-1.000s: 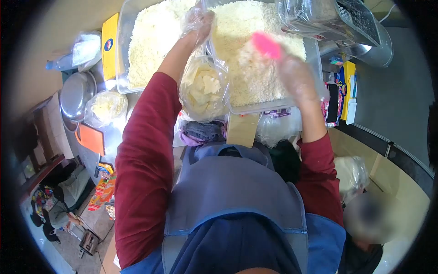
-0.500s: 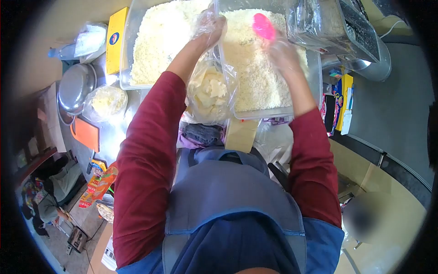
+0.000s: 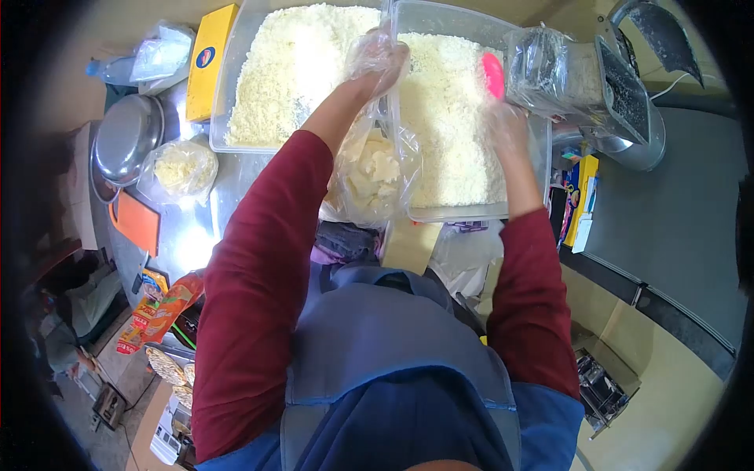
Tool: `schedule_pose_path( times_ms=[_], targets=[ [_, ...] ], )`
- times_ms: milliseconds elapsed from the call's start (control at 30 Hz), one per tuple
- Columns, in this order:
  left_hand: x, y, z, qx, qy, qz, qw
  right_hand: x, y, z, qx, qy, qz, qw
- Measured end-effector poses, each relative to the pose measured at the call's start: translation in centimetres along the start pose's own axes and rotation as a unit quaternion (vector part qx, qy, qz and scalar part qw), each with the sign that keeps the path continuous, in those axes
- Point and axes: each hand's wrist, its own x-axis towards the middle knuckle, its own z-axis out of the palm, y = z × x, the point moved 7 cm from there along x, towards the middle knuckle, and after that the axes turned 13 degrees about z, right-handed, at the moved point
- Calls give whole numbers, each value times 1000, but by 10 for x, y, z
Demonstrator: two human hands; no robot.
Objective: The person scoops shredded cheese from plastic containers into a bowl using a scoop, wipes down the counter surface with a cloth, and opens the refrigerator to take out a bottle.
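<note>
Two clear plastic tubs, the left tub [image 3: 223,118] and the right tub [image 3: 459,212], hold pale, crumbly grated material. My left hand [image 3: 381,63], in thin clear plastic, is closed at the wall where the tubs meet, apparently on the right tub's rim; its fingertips are partly hidden. My right hand [image 3: 509,129], also covered in clear plastic, is over the right side of the right tub. It grips a pink spatula [image 3: 493,76] with a rounded head pointing away; the handle is hidden. Below my left wrist sits an open plastic bag [image 3: 373,177] of pale chunks.
A plastic-wrapped metal machine [image 3: 558,71] stands at the right tub's far right corner. Left are a yellow box [image 3: 210,63], a metal pot [image 3: 129,141], a bag of pale shreds [image 3: 182,171] and an orange board [image 3: 136,223]. A dark conveyor-like surface [image 3: 667,212] lies to the right.
My right hand has moved right and nearer with the pink spatula, toward the right tub's side. The grated heap there looks shifted and flatter. My left hand stays at the dividing wall; the view has shifted slightly.
</note>
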Motion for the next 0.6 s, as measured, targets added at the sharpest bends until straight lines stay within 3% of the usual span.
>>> schedule_pose_path(
  times_ms=[67,100,167,267,300,333,367,600],
  targets=[
    [3,1,-2,28,55,47,997,23,-39,32,-182,-94,118,972],
    [3,5,-8,56,106,96,988,17,-75,28,-182,-94,118,972],
    [6,0,-6,50,93,87,991,-16,-140,5,-183,-149,121,964],
    [0,6,-7,20,65,63,996,-49,-154,-17,-170,-235,99,952],
    [-4,9,-9,2,53,49,997,-42,-120,-24,-151,-94,120,977],
    [-3,5,-7,1,54,47,997,-22,-70,-16,-199,-36,118,972],
    [1,1,-5,3,55,56,997,-12,-85,-44,-214,21,144,966],
    [-3,14,-11,44,102,111,988,-18,-145,-11,-188,-139,119,965]
  ],
)
